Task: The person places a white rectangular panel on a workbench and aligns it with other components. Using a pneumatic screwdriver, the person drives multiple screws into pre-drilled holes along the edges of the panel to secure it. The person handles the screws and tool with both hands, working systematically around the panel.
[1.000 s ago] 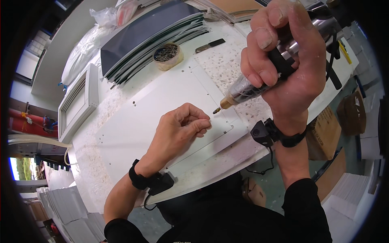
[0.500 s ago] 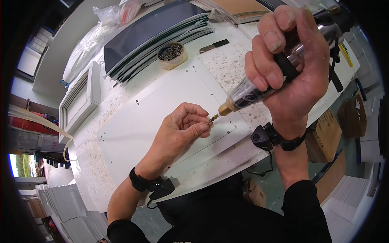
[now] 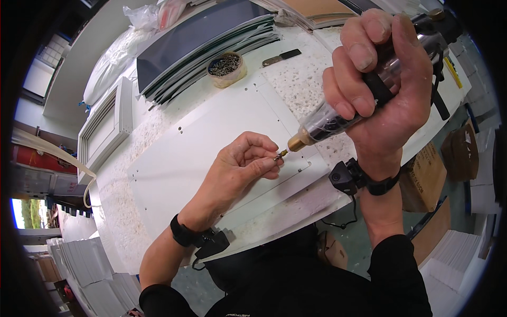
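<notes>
A power screwdriver [image 3: 330,119] with a clear body and brass nose is wrapped in the fingers of my right hand [image 3: 388,100], its bit slanting down to the left. Pinched between thumb and fingertips of my left hand [image 3: 243,166] is a small screw [image 3: 278,157], which meets the bit tip. Both are just above a white panel [image 3: 195,142] that lies on the table. Small screws or screw holes dot the panel, among them a dark pair [image 3: 180,130] near its far left edge. The left fingers partly cover the screw.
A round tub of screws [image 3: 228,82] stands beyond the panel, beside a stack of dark sheets [image 3: 200,39]. A flat blade with a dark handle [image 3: 281,57] lies right of it. A white frame [image 3: 105,134] is at the left; cardboard boxes [image 3: 425,179] stand on the floor at right.
The whole view has shifted slightly. Both hands, the screw and the screwdriver keep nearly the same places relative to the panel, with the bit still at the screw.
</notes>
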Action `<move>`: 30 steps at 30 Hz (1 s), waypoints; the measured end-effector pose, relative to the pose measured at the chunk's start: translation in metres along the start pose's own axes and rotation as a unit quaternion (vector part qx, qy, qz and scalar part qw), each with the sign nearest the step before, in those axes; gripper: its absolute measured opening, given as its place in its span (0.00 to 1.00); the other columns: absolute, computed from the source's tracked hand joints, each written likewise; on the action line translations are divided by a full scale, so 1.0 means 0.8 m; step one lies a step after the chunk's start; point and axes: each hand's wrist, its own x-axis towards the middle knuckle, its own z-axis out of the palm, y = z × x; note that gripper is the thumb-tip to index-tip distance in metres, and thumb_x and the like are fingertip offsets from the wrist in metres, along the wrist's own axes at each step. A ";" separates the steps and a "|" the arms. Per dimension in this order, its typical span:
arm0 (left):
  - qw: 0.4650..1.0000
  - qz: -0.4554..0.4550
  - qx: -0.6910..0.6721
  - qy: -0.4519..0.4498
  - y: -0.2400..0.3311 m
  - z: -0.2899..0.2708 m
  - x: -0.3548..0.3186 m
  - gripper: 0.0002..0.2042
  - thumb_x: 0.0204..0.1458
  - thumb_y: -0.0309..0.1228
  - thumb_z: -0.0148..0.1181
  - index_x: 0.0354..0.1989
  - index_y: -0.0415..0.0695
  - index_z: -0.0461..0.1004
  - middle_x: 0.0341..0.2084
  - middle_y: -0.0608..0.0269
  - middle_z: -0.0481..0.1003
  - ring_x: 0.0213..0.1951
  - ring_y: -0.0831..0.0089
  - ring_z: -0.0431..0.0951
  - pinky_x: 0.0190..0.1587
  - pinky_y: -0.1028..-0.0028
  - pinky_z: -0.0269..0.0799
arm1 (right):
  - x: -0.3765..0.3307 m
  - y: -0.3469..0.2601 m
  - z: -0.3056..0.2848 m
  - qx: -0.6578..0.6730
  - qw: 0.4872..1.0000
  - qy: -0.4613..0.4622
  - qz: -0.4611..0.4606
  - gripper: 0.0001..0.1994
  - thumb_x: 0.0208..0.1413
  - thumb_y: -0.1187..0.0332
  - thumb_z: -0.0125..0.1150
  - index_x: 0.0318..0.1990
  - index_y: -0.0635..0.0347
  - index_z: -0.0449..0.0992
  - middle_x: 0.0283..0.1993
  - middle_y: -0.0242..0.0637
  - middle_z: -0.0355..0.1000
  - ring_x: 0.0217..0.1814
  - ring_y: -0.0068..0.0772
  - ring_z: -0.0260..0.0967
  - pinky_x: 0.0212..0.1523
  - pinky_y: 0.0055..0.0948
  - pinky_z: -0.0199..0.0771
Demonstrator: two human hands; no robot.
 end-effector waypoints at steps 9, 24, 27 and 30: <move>0.954 0.085 0.287 0.029 -0.008 0.039 0.018 0.07 0.64 0.23 0.57 0.49 0.39 0.73 0.38 0.59 0.83 0.43 0.76 0.80 0.47 0.74 0.75 | -0.009 -0.008 0.026 -0.133 0.990 0.026 0.040 0.16 0.74 0.56 0.42 0.40 0.61 0.64 0.30 0.36 0.64 0.11 0.18 0.52 0.12 0.22 0.57; 0.916 0.143 0.375 0.019 -0.012 0.041 0.019 0.09 0.62 0.22 0.54 0.50 0.41 0.72 0.40 0.55 0.81 0.45 0.58 0.79 0.50 0.63 0.75 | -0.006 -0.009 0.063 -0.214 0.970 0.014 0.116 0.14 0.65 0.60 0.61 0.34 0.60 0.67 0.23 0.36 0.67 0.12 0.17 0.54 0.14 0.21 0.56; 0.903 0.144 0.404 0.023 -0.009 0.039 0.015 0.11 0.63 0.22 0.53 0.53 0.41 0.70 0.44 0.50 0.80 0.46 0.56 0.80 0.50 0.62 0.75 | -0.013 0.002 0.048 -0.238 0.965 -0.023 0.105 0.13 0.63 0.61 0.62 0.34 0.60 0.68 0.23 0.35 0.67 0.13 0.17 0.56 0.15 0.20 0.56; 0.898 0.146 0.414 0.022 -0.009 0.035 0.015 0.12 0.63 0.22 0.51 0.54 0.40 0.68 0.45 0.46 0.78 0.45 0.51 0.80 0.50 0.59 0.74 | -0.015 0.013 0.040 -0.257 0.960 -0.055 0.099 0.12 0.61 0.62 0.64 0.34 0.60 0.70 0.24 0.34 0.68 0.15 0.17 0.57 0.16 0.20 0.57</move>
